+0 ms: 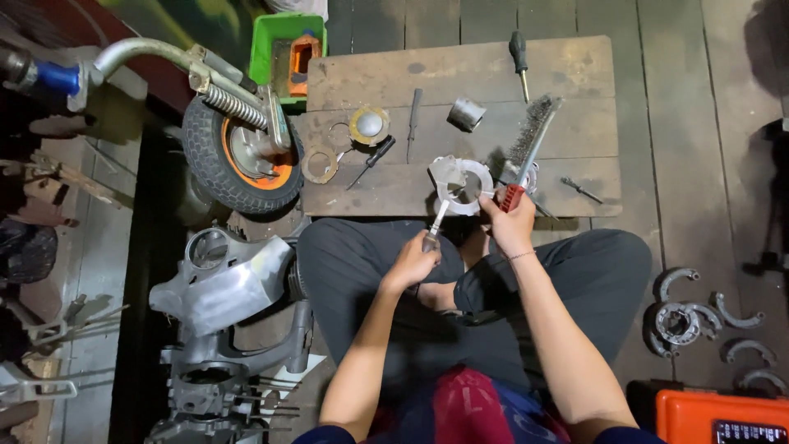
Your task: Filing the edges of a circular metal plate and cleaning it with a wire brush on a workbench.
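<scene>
Wooden board on plank floor | left hand [411, 265] grips metal part [457, 186] by its stem, at board's near edge | right hand [511, 220] closed on wire brush [526, 148] | judged best: steady part, short strokes.

The board [460, 74] is bare, rough, weathered wood, matt and stained; the ring part [462, 182] in the left hand [413, 261] is dull grey cast metal with a brighter shaft; the brush [532, 136] in the right hand [511, 224] has steel wire bristles and a glossy red handle; the tyre [212, 164] is matt black rubber; the trousers [345, 271] are dark matt cloth; the bin [283, 41] is shiny green plastic.
</scene>
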